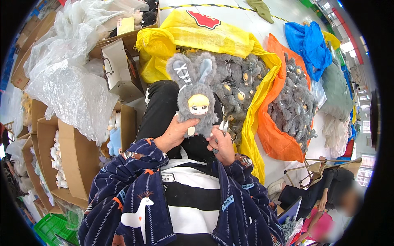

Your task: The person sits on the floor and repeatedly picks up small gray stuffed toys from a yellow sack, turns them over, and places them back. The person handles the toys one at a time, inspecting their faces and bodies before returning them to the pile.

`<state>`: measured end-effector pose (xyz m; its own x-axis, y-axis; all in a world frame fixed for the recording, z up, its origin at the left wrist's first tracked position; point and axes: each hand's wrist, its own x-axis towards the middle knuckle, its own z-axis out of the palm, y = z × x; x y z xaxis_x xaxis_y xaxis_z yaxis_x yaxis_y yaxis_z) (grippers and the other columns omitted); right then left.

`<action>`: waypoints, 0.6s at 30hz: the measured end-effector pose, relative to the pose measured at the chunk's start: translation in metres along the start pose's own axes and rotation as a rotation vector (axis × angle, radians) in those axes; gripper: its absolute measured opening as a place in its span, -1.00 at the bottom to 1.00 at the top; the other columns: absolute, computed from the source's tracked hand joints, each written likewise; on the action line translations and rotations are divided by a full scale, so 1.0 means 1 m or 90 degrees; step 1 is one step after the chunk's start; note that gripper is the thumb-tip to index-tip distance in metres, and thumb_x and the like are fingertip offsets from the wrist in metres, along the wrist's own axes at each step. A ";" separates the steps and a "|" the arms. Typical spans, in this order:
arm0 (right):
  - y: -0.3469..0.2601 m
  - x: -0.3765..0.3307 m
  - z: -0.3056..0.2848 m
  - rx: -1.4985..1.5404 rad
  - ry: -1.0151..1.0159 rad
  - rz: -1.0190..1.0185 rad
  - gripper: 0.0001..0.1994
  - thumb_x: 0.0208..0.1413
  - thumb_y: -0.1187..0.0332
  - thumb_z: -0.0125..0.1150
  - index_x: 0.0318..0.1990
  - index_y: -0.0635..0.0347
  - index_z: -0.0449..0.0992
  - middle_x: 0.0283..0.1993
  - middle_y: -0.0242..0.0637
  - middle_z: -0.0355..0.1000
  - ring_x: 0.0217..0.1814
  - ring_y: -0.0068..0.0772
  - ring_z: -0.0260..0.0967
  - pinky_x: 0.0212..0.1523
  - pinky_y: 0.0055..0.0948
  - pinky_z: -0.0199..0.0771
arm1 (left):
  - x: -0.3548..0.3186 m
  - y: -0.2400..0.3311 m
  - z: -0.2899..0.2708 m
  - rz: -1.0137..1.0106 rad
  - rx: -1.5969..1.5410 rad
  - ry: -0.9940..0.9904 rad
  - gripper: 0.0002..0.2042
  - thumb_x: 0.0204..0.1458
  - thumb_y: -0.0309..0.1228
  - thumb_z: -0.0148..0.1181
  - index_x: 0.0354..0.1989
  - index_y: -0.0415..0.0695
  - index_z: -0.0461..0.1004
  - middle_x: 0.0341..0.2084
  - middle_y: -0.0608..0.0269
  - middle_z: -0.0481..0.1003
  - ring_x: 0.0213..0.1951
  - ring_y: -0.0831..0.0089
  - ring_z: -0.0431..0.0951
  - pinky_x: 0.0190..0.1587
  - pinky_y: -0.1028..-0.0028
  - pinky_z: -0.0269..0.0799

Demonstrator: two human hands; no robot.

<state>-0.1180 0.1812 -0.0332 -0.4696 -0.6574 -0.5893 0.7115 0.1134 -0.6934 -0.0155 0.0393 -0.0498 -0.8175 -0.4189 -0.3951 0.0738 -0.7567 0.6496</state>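
Note:
A grey fluffy plush doll (186, 91) with long bunny ears and a pale doll face is upright over my lap. My left hand (177, 132) is closed around its lower body, thumb across the front. Beside the doll's lower right side, my right hand (222, 146) grips a pair of small metal snips (224, 126), blades pointing up. Whether the blades touch the plush or a thread, I cannot tell. Just beyond my knees lies an open yellow sack (209, 36) full of similar grey plush dolls (242, 74).
To the right, an orange sack (269, 110) holds more grey plush. Cardboard boxes (84, 164) with white and blue plush line the left, under clear plastic sheeting (69, 86). A blue bag (308, 47) lies far right. Another person (316, 192) sits at the lower right.

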 end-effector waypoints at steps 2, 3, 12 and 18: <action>-0.008 -0.008 0.014 -0.006 -0.009 0.002 -0.85 0.01 0.36 0.11 -0.34 0.20 0.32 -0.52 -0.28 0.35 -0.73 -0.63 0.09 -0.64 -0.61 0.20 | -0.001 -0.002 -0.001 0.041 0.038 -0.010 -0.67 -0.01 -0.44 0.19 -0.06 -0.23 0.34 -0.25 0.26 0.46 -0.29 0.54 0.47 -0.28 0.54 0.43; -0.004 -0.009 0.016 -0.012 -0.011 -0.034 -0.84 0.01 0.38 0.12 -0.31 0.19 0.31 -0.51 -0.28 0.35 -0.72 -0.63 0.10 -0.64 -0.61 0.20 | 0.001 -0.006 -0.004 0.066 0.061 -0.024 -0.66 0.00 -0.42 0.19 -0.05 -0.24 0.33 -0.24 0.27 0.46 -0.28 0.56 0.46 -0.24 0.55 0.41; -0.010 0.007 0.007 -0.799 -0.018 -0.782 -0.81 -0.24 0.55 0.25 -0.39 0.13 0.51 -0.35 -0.18 0.34 -0.65 -0.29 0.31 -0.57 -0.45 0.36 | -0.002 0.022 0.009 0.140 -0.044 -0.104 -0.38 -0.01 -0.17 0.17 0.18 -0.14 0.09 0.08 0.23 0.23 0.15 0.34 0.20 0.16 0.29 0.15; 0.004 -0.009 -0.001 -0.317 -0.002 -0.314 -0.85 -0.06 0.48 0.18 -0.29 0.28 0.46 -0.55 -0.40 0.31 -0.64 -0.65 0.24 -0.66 -0.65 0.21 | 0.008 0.022 0.003 0.104 -0.161 -0.069 -0.55 -0.03 -0.43 0.10 0.08 -0.19 0.19 -0.06 0.23 0.36 0.00 0.36 0.36 0.08 0.34 0.25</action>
<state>-0.1115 0.1883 -0.0317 -0.6736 -0.7223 -0.1566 0.0920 0.1282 -0.9875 -0.0221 0.0209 -0.0365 -0.8382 -0.4997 -0.2186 0.3381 -0.7905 0.5108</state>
